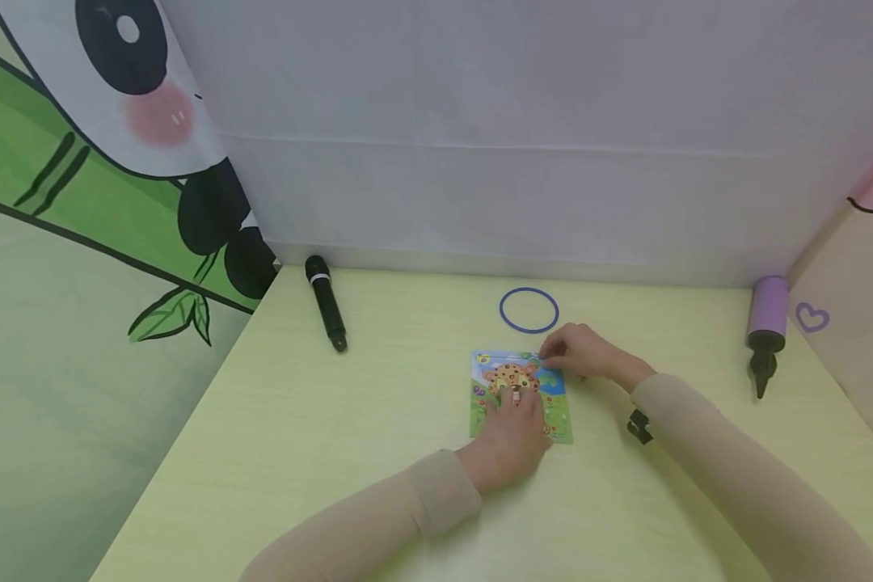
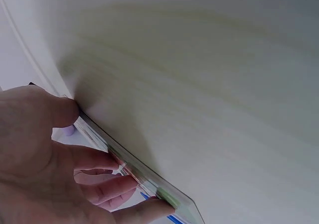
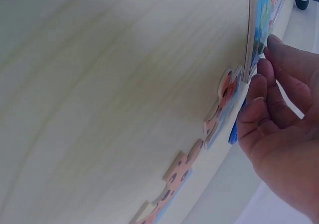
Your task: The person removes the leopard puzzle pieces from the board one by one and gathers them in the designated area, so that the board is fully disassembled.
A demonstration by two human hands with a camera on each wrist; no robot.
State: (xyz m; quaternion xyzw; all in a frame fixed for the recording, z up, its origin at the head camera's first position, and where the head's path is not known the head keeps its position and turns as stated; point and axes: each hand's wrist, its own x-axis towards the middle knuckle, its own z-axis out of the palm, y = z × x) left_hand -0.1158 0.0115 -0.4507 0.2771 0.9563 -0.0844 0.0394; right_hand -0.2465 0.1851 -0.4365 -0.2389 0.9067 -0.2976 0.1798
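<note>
A square jigsaw puzzle (image 1: 558,412) with a spotted cartoon animal on blue and green lies on the table. My left hand (image 1: 512,432) rests on its lower middle with fairly straight fingers; in the left wrist view the thumb (image 2: 65,112) is at the puzzle's edge. At the far right corner is my right hand (image 1: 578,352), fingers bent, thumb and index fingertips close together over the surface. Whether they pinch a piece I cannot tell. The right wrist view shows loose spotted puzzle pieces (image 3: 174,184) on the table beside the puzzle.
Behind the puzzle lies a blue ring (image 1: 529,310). A black microphone (image 1: 327,305) lies at the back left, a purple and black hand pump (image 1: 767,323) at the back right. A pale curtain (image 1: 480,202) hangs along the table's far edge.
</note>
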